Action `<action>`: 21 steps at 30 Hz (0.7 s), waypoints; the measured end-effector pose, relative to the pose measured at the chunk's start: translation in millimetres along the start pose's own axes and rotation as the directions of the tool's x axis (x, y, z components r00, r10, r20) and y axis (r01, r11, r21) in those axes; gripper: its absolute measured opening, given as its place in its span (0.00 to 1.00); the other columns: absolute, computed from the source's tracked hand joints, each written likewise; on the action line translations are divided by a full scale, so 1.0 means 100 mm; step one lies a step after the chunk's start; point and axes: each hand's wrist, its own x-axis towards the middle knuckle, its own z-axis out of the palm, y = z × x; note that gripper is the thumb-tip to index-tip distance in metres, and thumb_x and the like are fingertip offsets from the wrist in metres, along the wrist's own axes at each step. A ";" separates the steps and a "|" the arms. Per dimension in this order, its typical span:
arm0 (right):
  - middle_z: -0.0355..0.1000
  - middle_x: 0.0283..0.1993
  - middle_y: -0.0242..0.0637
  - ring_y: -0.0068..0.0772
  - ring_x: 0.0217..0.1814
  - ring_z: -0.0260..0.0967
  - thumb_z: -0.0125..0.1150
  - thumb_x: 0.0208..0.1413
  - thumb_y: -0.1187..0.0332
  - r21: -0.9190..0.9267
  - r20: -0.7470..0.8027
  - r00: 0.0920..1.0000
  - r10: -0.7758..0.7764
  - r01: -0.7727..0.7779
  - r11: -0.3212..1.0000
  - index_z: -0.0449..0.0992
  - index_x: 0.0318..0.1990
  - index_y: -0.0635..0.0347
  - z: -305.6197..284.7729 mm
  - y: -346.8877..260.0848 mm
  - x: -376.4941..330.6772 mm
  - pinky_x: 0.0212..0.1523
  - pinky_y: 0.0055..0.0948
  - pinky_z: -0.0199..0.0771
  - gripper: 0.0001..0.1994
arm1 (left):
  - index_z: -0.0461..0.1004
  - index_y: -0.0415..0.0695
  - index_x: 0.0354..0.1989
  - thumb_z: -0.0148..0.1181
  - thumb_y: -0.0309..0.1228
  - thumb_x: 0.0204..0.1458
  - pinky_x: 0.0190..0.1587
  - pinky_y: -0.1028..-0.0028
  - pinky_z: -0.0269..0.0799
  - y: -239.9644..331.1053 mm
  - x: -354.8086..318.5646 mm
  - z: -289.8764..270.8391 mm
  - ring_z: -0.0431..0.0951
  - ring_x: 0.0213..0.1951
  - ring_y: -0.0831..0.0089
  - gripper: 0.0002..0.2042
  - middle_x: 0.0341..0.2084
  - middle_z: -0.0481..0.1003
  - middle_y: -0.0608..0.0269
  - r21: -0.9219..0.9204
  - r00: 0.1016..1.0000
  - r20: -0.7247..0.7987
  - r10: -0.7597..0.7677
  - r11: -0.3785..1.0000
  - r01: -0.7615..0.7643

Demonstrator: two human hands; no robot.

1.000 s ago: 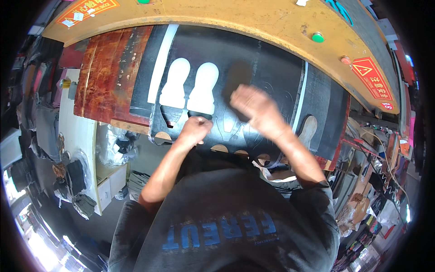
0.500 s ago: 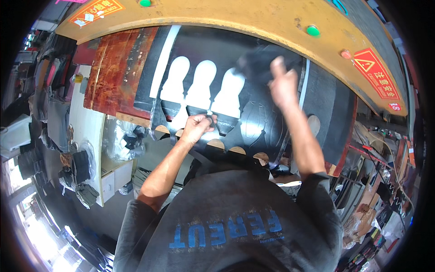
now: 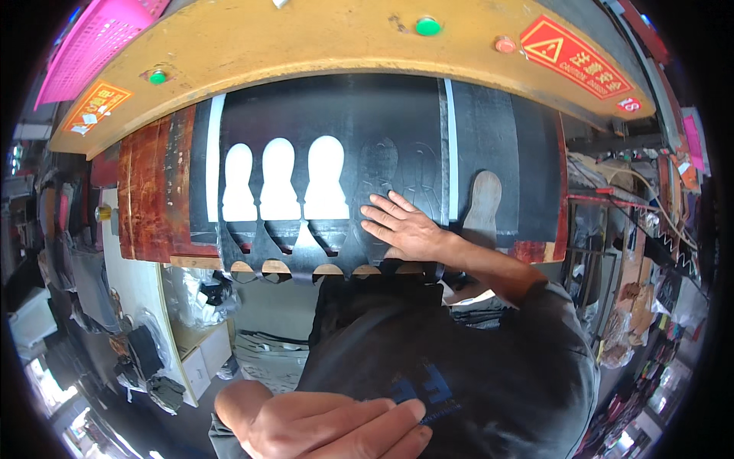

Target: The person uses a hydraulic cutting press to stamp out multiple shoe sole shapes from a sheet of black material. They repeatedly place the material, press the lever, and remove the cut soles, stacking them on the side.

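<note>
A black sheet (image 3: 329,107) with three sole-shaped cutouts lies on the work surface, and a white layer (image 3: 325,172) shows through the holes. My right hand (image 3: 405,228) rests flat on the sheet's right part, fingers spread, holding nothing. Just beyond its fingertips are faint sole outlines (image 3: 380,157) in the black material. Close to the camera, away from the sheet, my left hand (image 3: 329,424) is raised with its fingers stretched side by side; nothing shows in it. To the right of my right hand lies a grey sole-shaped piece (image 3: 483,203).
A yellow machine beam (image 3: 306,46) with green buttons (image 3: 428,27) and a red button (image 3: 505,44) spans the far side. Worn reddish-brown board (image 3: 153,183) lies at the left. A pink basket (image 3: 99,46) stands at the far left, and a white cabinet (image 3: 202,363) below.
My left hand has let go of the sheet's near edge and risen toward the camera. My right hand, which was blurred beside a dark thing farther away, now lies flat on the sheet. The view has shifted.
</note>
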 end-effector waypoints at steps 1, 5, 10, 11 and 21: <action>0.63 0.79 0.42 0.49 0.86 0.51 0.80 0.47 0.50 0.003 0.027 1.000 -0.002 0.002 1.000 0.73 0.71 0.55 0.12 0.01 -0.04 0.85 0.55 0.44 0.43 | 0.84 0.32 0.33 0.67 0.27 0.46 0.22 0.74 0.81 -0.02 0.02 0.05 0.87 0.29 0.62 0.10 0.32 0.84 0.43 -0.024 1.000 0.015 0.008 1.000 -0.007; 0.59 0.81 0.43 0.50 0.87 0.47 0.80 0.46 0.50 0.000 -0.107 0.989 -0.104 0.105 0.994 0.69 0.74 0.55 0.28 0.16 -0.14 0.85 0.57 0.44 0.46 | 0.83 0.36 0.41 0.66 0.25 0.45 0.29 0.72 0.83 -0.19 -0.18 0.32 0.87 0.36 0.62 0.14 0.41 0.83 0.46 0.139 0.973 0.211 0.095 0.982 -0.126; 0.57 0.82 0.43 0.50 0.87 0.45 0.81 0.44 0.53 0.052 -0.048 0.992 -0.113 0.115 0.992 0.68 0.74 0.54 0.19 0.20 -0.09 0.86 0.58 0.40 0.48 | 0.78 0.33 0.55 0.56 0.26 0.63 0.39 0.59 0.85 -1.35 -1.07 0.73 0.86 0.34 0.43 0.15 0.41 0.82 0.35 0.417 0.663 0.050 -0.747 0.618 0.666; 0.57 0.82 0.43 0.50 0.88 0.44 0.81 0.44 0.54 0.087 0.007 0.995 -0.103 0.102 0.991 0.67 0.75 0.54 0.16 0.20 -0.10 0.86 0.57 0.39 0.48 | 0.77 0.37 0.60 0.53 0.32 0.67 0.38 0.61 0.85 -1.66 -1.29 0.78 0.88 0.41 0.52 0.17 0.46 0.84 0.39 0.455 0.358 0.005 -0.934 0.321 0.831; 0.60 0.81 0.39 0.46 0.87 0.47 0.81 0.45 0.65 -0.026 -0.023 0.997 -0.080 0.079 0.997 0.71 0.73 0.51 0.11 0.19 0.01 0.86 0.56 0.43 0.43 | 0.72 0.36 0.59 0.29 0.77 0.65 0.29 0.76 0.75 -2.65 -1.96 0.92 0.81 0.42 0.79 0.49 0.41 0.80 0.64 -0.378 -0.047 0.660 -0.750 -0.386 0.842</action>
